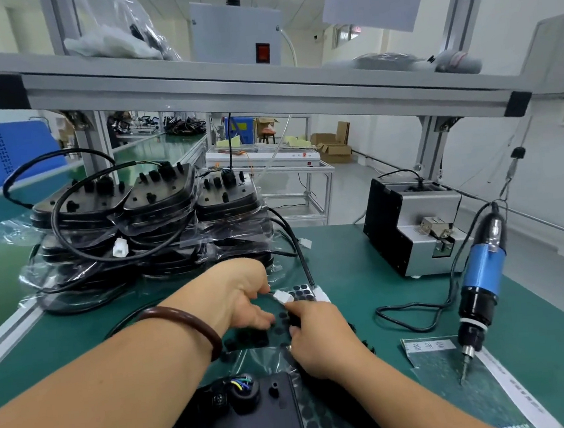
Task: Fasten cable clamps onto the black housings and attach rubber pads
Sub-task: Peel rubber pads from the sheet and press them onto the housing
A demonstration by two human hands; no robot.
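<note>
1. Near housing (237, 419): black, at the bench's front edge, cable gland and coloured wires facing up. I judge it is parked close so parts go on without reaching.
2. Pad sheet (321, 425): round black rubber pads on backing, touching the near housing's right side, handy for peeling.
3. Second pad sheet (303, 294): white-backed, beyond the near housing, a white connector (282, 296) lying on its left edge.
4. Loose black pieces (255, 337): scattered just beyond the near housing. I cannot tell whether they are pads or clamps.
5. Left hand (243, 295): beyond the near housing, fingers loosely curled over the loose pieces, thumb tip at the white connector. I cannot tell whether it grips anything.
6. Right hand (322, 336): beyond and right of the near housing, thumb and forefinger pinching a small black part (295, 319), presumably picked for fitting.
7. Housing stack (157, 204): far beyond and left of the near housing, bagged, cables trailing, awaiting their turn.
8. Electric screwdriver (483, 274): well right of the near housing, upright, untouched. I expect the clamp screws will call for it.
</note>
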